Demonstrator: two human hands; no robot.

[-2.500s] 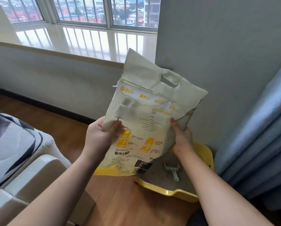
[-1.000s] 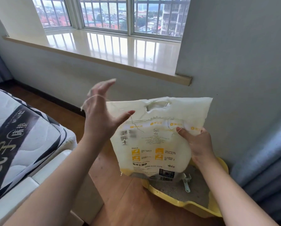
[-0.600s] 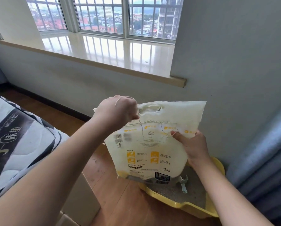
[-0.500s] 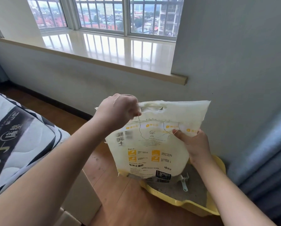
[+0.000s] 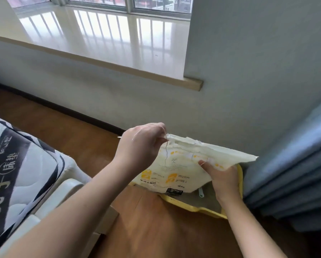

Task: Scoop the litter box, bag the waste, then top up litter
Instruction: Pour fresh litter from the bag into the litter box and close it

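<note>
the cream litter bag (image 5: 176, 170) with yellow print hangs over the yellow litter box (image 5: 195, 208). the left hand (image 5: 141, 146) pinches its top corner by the handle slot, fingers curled; the right hand (image 5: 222, 175) grips its right side, thumb on the front. wood floor (image 5: 156, 229) below the hands, blue curtain (image 5: 293, 174) just right of the right hand.

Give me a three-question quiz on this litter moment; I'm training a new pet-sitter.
1. True or false: the left hand pinches a thread at the top of the litter bag.
2. Where does the right hand hold the bag? A. its bottom edge B. its right side C. its handle hole
3. Fill in: under the bag sits a yellow ____.

Key: 1 true; 2 B; 3 litter box.
</note>
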